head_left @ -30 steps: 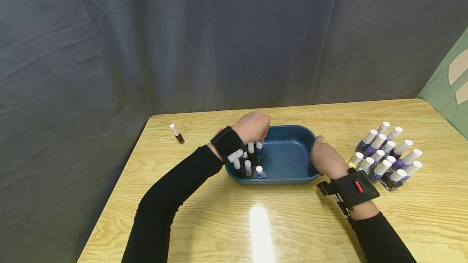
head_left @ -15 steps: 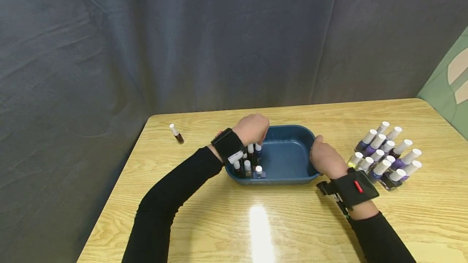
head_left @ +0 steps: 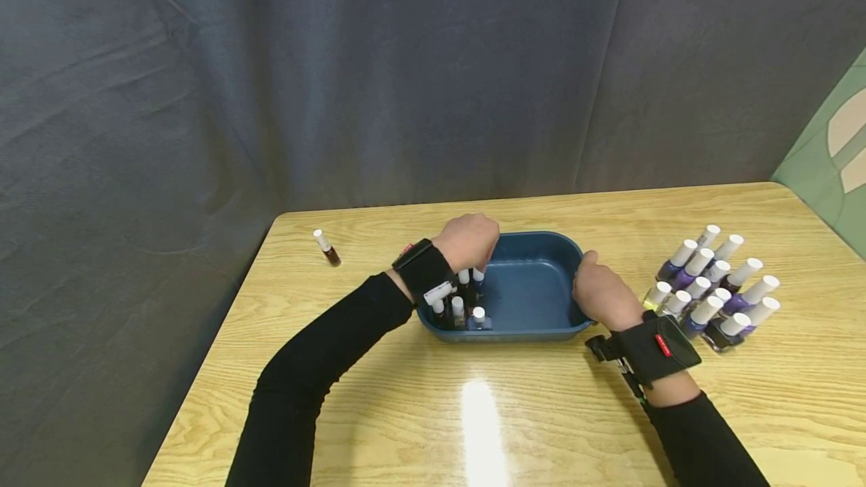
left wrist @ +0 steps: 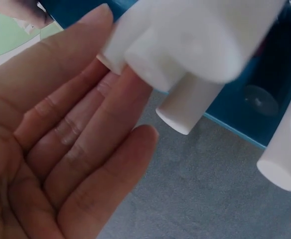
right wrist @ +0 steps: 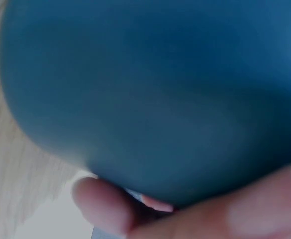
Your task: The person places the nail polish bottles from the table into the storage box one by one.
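A dark blue plastic tub [head_left: 528, 336] sits mid-table, with several white-capped nail polish bottles [head_left: 458, 313] standing upright in its left end. Over that end reaches my left hand [head_left: 470, 240], back of the hand up, its fingertips hidden in the head view. From the left wrist, thumb and fingers pinch the white cap [left wrist: 119, 42] of a nail polish bottle among other caps; its glass body is hidden. My right hand [head_left: 604, 293] grips the tub's right end, thumb over the rim. In the right wrist view, fingertips [right wrist: 103, 204] press against the blue wall.
One dark red nail polish bottle [head_left: 328, 248] stands alone at the table's back left. A tight cluster of white-capped bottles [head_left: 704, 307], several purple and one yellow, stands right of the right hand. A dark grey curtain [head_left: 433, 81] hangs behind the wooden table [head_left: 406, 412].
My left hand has sunk slightly over the left end of the tub. The right hand keeps its grip, and the bottles on the table stay put.
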Demonstrator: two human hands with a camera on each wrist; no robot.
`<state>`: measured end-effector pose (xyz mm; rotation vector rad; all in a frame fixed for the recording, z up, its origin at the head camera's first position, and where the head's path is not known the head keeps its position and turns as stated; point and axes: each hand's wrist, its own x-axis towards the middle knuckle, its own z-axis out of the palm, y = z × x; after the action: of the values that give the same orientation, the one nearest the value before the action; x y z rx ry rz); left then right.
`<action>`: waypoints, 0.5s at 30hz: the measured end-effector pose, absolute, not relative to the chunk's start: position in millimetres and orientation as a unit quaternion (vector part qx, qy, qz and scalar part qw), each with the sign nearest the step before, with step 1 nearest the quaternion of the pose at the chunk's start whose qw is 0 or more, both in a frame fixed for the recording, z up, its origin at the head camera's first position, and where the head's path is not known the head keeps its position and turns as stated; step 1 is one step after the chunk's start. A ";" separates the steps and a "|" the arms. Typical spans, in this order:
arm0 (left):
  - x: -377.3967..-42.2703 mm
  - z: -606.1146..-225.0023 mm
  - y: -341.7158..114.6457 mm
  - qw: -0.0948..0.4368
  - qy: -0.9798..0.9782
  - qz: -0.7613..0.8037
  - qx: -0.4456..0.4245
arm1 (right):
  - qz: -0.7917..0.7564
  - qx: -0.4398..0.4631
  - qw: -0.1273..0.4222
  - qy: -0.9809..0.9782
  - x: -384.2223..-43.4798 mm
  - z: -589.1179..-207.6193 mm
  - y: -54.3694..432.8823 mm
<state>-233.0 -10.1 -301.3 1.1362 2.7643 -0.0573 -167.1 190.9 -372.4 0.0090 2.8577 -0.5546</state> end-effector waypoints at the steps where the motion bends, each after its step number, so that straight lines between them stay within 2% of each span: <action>1: -232.9 -301.2 -9.7 0.076 0.922 -0.022 0.379 | -0.189 0.004 0.116 0.975 -167.1 -372.3 191.0; 15: -233.4 -296.1 -11.5 0.082 0.918 0.004 0.388 | -0.191 0.014 0.131 0.973 -167.8 -372.4 192.6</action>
<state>-233.4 -11.5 -296.1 1.1580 2.7421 0.0114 -167.8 192.6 -372.4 0.0404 2.8257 -0.5533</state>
